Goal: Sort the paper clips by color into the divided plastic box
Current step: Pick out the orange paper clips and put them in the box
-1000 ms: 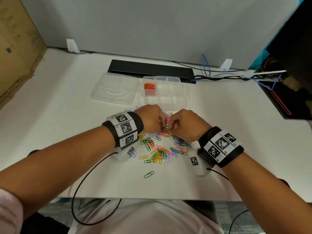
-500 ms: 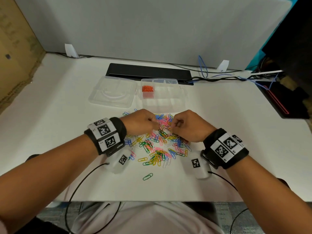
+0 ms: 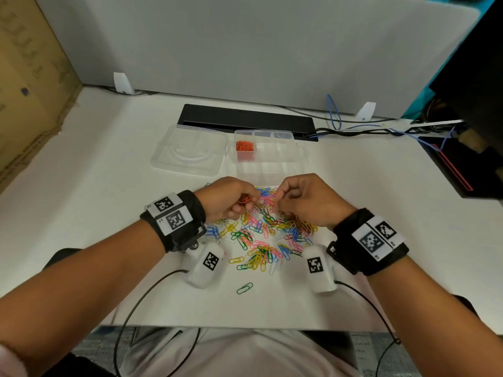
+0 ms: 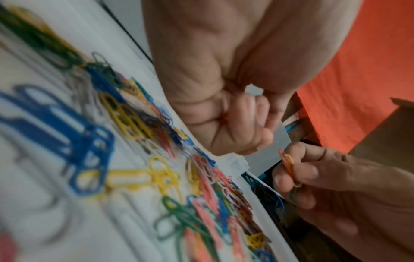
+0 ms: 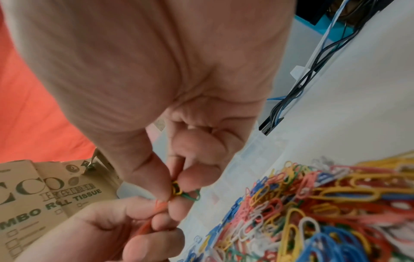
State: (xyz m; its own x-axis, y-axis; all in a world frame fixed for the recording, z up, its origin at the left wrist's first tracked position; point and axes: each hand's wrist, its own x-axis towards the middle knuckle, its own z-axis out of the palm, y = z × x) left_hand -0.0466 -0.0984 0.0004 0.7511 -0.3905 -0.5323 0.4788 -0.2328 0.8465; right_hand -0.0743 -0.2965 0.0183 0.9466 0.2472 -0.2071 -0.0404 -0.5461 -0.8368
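A pile of mixed coloured paper clips (image 3: 261, 235) lies on the white table in front of the clear divided box (image 3: 272, 170). The box's back left compartment holds orange clips (image 3: 244, 146). Both hands hover just above the far edge of the pile, a little apart. My left hand (image 3: 249, 200) pinches an orange clip (image 5: 156, 211). My right hand (image 3: 277, 202) pinches a small tangle of yellow and green clips (image 5: 179, 190) between thumb and forefinger. A single green clip (image 3: 244, 288) lies alone near the table's front.
The box's clear lid (image 3: 190, 151) lies open flat to its left. A black bar (image 3: 245, 121) and cables (image 3: 353, 126) run along the back by the grey partition. A cardboard box (image 3: 32, 91) stands at the left, dark equipment (image 3: 449, 164) at the right.
The hands were pressed together over the pile; they have drawn apart, the left holding the orange clip and the right keeping the other tangled clips.
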